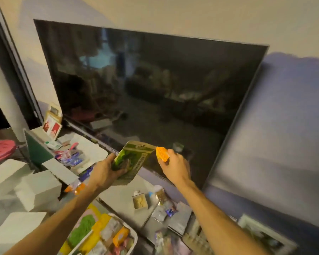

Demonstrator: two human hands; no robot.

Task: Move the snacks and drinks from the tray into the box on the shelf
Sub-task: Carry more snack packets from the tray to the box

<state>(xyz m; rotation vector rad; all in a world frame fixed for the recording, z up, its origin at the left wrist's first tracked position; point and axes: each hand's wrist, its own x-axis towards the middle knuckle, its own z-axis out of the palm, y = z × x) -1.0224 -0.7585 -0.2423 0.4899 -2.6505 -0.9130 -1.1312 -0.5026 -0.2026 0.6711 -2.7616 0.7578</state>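
Nearest me, the tray (134, 234) is crowded with green, yellow and orange packets, so I judge most of the job remains. Above the shelf (118, 197), my left hand (104, 172) has its fingers wrapped round the lower end of a green carton (134, 159). The carton is tilted, printed in leafy greens with a pale band of lettering. It looks like stiff card, probably a drink. I expect some weight in it and would hold it by its flat sides rather than squeeze the middle.

My right hand (175, 166) pinches a small orange packet (162, 153) between thumb and fingertips. The packet looks light and thin, and possibly slick. Both items hang in the air before the lower edge of the television (155, 89).

Further off, toward the shelf's left end, the white box (98, 151) stands with its flaps open and purple wrappers inside.
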